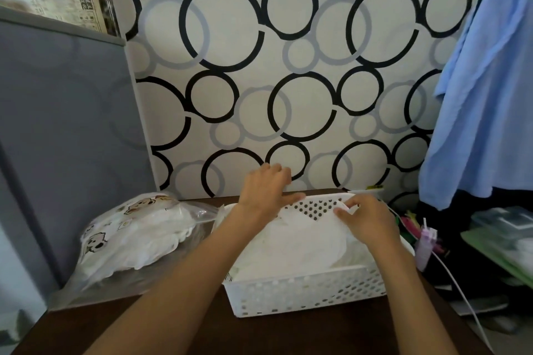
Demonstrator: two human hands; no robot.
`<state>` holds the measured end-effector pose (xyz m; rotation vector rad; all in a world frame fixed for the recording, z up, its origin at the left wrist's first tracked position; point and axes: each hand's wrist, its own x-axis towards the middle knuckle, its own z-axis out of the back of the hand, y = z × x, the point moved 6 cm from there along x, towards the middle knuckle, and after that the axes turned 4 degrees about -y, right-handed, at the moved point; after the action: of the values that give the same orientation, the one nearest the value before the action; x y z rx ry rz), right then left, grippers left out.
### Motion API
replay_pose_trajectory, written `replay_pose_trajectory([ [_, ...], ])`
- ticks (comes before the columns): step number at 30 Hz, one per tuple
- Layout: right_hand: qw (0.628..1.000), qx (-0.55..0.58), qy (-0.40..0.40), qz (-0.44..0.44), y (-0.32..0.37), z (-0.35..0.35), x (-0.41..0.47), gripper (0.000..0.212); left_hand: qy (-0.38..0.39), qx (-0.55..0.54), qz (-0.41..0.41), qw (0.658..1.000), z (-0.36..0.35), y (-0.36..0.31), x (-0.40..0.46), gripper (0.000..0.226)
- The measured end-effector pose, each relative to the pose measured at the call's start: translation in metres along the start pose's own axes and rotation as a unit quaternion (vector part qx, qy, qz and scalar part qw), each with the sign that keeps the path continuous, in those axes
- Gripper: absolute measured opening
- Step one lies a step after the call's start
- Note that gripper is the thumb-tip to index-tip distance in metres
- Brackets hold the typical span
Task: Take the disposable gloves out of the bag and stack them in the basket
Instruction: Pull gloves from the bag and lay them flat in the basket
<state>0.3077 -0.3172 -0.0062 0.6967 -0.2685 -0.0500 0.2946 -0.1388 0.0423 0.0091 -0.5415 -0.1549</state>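
My right hand (pixel 364 217) pinches the top glove (pixel 305 239) in the basket (pixel 302 288) while my left hand (pixel 266 190) presses flat; thin gloves could slide askew, and more wait in the bag (pixel 135 236) beside it.

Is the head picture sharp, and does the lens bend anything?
Head view: soft all over, hands slightly smeared; the left hand blurs most. The wide lens bows the grey cabinet edge. White gloves in the basket are nearly washed out.
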Motion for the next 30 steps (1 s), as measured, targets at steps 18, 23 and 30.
replay_pose_trajectory([
  [18, 0.993, -0.048, 0.069, 0.088, 0.021, 0.013, -0.008, 0.050, 0.139, 0.085, -0.088, 0.983, 0.021, 0.011, -0.050, 0.032],
  [23, 0.945, -0.141, 0.278, 0.103, 0.026, -0.012, -0.027, 0.067, 0.369, -0.018, -0.059, 0.927, -0.025, -0.004, -0.080, 0.082],
  [30, 0.887, -0.233, 0.378, 0.128, 0.008, -0.048, -0.034, 0.078, 0.425, -0.024, -0.017, 0.905, -0.060, 0.009, -0.106, 0.083],
])
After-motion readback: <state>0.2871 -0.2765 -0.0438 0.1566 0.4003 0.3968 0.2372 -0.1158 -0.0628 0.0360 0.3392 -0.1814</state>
